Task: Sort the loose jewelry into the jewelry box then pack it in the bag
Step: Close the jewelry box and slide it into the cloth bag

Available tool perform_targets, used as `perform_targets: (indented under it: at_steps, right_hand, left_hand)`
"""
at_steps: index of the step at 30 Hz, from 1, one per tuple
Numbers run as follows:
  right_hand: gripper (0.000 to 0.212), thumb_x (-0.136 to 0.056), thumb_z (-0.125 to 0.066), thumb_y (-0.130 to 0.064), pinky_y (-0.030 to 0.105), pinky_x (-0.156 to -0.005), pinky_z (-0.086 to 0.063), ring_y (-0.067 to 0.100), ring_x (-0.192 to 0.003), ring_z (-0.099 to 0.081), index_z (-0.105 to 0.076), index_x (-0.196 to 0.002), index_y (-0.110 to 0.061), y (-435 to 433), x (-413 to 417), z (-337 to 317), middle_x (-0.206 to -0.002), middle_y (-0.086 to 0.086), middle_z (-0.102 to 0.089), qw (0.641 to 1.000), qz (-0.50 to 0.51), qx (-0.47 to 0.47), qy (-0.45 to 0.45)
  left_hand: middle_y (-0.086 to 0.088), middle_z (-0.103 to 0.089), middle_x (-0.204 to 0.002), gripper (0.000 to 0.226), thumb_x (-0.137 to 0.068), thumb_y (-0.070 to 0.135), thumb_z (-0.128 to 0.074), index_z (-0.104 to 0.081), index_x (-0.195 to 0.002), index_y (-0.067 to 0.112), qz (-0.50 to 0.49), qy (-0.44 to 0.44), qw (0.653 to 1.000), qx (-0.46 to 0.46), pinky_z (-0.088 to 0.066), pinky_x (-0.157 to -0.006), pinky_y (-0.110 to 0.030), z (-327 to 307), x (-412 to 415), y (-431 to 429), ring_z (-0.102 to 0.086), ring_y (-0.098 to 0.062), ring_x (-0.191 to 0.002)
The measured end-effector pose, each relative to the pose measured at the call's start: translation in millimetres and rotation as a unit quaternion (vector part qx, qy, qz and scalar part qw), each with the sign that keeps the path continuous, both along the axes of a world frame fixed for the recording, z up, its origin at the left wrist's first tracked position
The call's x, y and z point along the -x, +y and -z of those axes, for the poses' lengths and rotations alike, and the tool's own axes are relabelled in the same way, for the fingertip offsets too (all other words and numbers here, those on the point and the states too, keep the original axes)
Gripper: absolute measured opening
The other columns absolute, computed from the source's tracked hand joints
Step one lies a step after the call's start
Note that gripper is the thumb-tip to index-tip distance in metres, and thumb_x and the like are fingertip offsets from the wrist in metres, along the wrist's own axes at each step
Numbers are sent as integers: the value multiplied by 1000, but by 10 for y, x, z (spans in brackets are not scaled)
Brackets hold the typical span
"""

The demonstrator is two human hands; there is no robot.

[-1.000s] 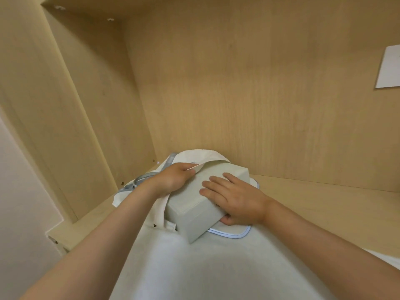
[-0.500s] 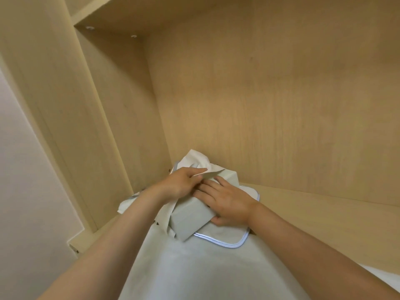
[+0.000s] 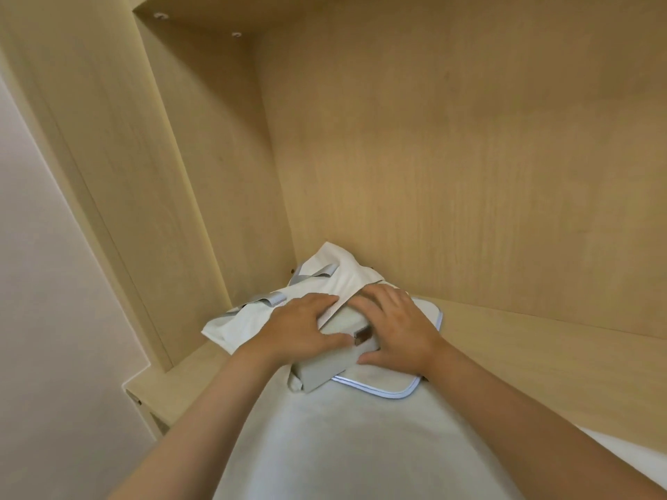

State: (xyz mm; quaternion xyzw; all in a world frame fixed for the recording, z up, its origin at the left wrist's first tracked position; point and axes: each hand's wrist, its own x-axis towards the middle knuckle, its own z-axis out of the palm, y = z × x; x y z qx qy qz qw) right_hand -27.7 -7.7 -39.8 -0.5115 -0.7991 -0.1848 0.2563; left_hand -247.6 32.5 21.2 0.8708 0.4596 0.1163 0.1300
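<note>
Reaching into a pale wooden shelf [image 3: 541, 355] alcove, a person works at the lower middle of the frame. A grey-green rectangular jewelry box [image 3: 325, 369] lies half inside the mouth of a white cloth bag with pale blue straps [image 3: 335, 279]. Its near end sticks out over a pale fabric mat with blue piped edge [image 3: 382, 382]. The left hand [image 3: 299, 326] holds the bag's rim over the box's left side, fingers on the cloth, thumb beneath. The right hand [image 3: 397, 326] lies flat on the box top, fingers spread, just right of a small brown clasp [image 3: 362, 335].

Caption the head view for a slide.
Left hand grips a white bag; right hand presses a grey jewelry box into it.
</note>
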Motion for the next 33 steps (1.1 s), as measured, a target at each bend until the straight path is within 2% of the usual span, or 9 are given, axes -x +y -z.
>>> perform_targets:
  at_steps: [5, 7, 10, 13, 16, 18, 22, 26, 33]
  right_hand:
    - [69, -82, -68, -44, 30, -111, -32, 16, -132, -38, -42, -141, -20, -24, -311, -63, -142, 0, -39, 983, -15, 28, 179]
    - [36, -97, -52, -19, 26, -102, -38, 12, -120, -48, -53, -132, -13, 94, -446, -118, -133, 1, -49, 951, 27, 2, 309]
    - [33, -99, -41, 2, 16, -86, -46, 12, -103, -57, -65, -119, -11, 368, -638, -162, -113, 3, -63, 903, 80, 95, 410]
    - [27, -99, -49, 1, 2, -71, -42, 11, -92, -59, -68, -118, -6, 613, -734, -138, -101, 0, -65, 888, 66, 196, 410]
    - [25, -94, -58, 5, 16, -85, -51, 16, -91, -62, -69, -115, -4, 803, -776, -83, -92, 2, -66, 853, 28, 265, 448]
    - [31, -92, -62, 3, 29, -96, -52, 14, -101, -66, -71, -117, -12, 877, -768, -43, -101, -6, -71, 872, 30, 273, 405]
    - [29, -94, -59, -1, 20, -80, -48, 7, -91, -60, -71, -116, -16, 956, -663, 17, -100, -9, -66, 891, 50, 263, 366]
    - [34, -90, -61, -4, 32, -74, -49, 10, -76, -57, -74, -74, -31, 1043, -620, 53, -77, -8, -68, 878, 59, 214, 425]
    - [18, -83, -63, 3, 30, -65, -40, 10, -68, -46, -60, -65, -2, 923, -622, -7, -68, 2, -55, 880, 38, 197, 431]
  left_hand:
    - [9, -41, -139, 81, -72, 59, -70, -35, -141, 34, -25, 90, 993, -67, -30, -107, -38, -100, -222, 19, -35, -19, -133]
    - [3, -37, -143, 85, -72, 58, -69, -30, -142, 30, -21, 107, 989, -96, -26, -110, -41, -126, -389, 29, -30, -22, -136]
    - [0, -33, -147, 97, -69, 60, -71, -24, -147, 28, 13, 91, 984, -152, -24, -112, -43, -124, -715, 49, -28, -26, -138]
    - [1, -27, -153, 108, -67, 63, -73, -17, -151, 28, 30, 111, 982, -152, -28, -112, -44, -69, -945, 125, -26, -25, -140]
    - [2, -20, -160, 103, -73, 61, -71, -16, -154, 31, 24, 119, 988, -96, -32, -111, -42, -35, -921, 269, -19, -22, -145]
    - [6, -23, -160, 89, -80, 60, -66, -22, -153, 32, 25, 99, 992, -67, -31, -113, -39, -31, -828, 338, -18, -17, -147]
    - [10, -39, -150, 78, -84, 59, -62, -32, -151, 31, 27, 65, 995, -69, -32, -108, -32, -66, -721, 409, -29, -14, -141]
    - [8, -46, -143, 65, -87, 51, -61, -36, -145, 35, 43, 45, 995, -76, -39, -103, -36, -101, -700, 412, -36, -19, -135]
    - [3, -6, -164, 70, -90, 20, -45, -20, -148, 49, 74, 136, 962, -226, -30, -110, -49, 74, -975, 118, -5, -28, -150]
